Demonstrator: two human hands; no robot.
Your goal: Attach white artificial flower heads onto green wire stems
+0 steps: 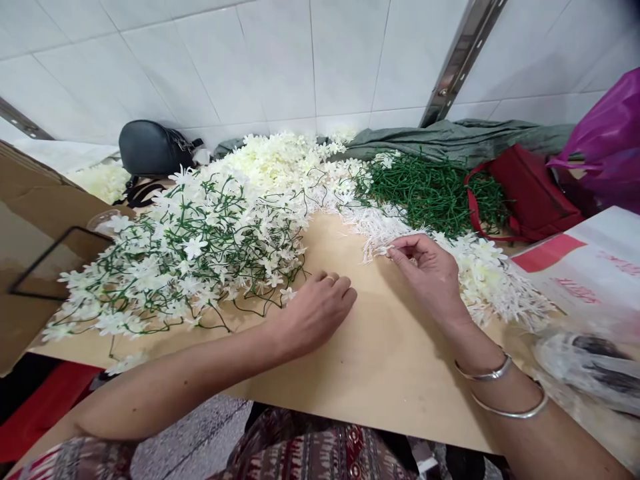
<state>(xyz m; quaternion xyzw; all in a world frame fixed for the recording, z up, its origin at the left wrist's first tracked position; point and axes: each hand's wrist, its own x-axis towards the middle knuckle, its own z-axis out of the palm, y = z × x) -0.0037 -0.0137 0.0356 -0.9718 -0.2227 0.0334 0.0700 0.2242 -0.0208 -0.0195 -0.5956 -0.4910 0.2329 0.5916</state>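
My left hand [315, 310] rests knuckles-up on the brown board [380, 353], fingers curled under, beside a heap of white flowers on green wire stems [195, 253]. What it holds, if anything, is hidden. My right hand [425, 267], with two silver bangles on the wrist, pinches a small white plastic flower piece [383, 250] at the edge of a pile of loose white spiky pieces [380, 223]. A pile of bare green stems [430, 190] lies behind it.
A heap of cream petals [273, 160] lies at the back by the tiled wall. A black bag [153, 148] sits back left, a red bag [530, 193] and purple plastic bag [610, 140] at right. A cardboard box [35, 253] stands left, a white printed bag [595, 267] right.
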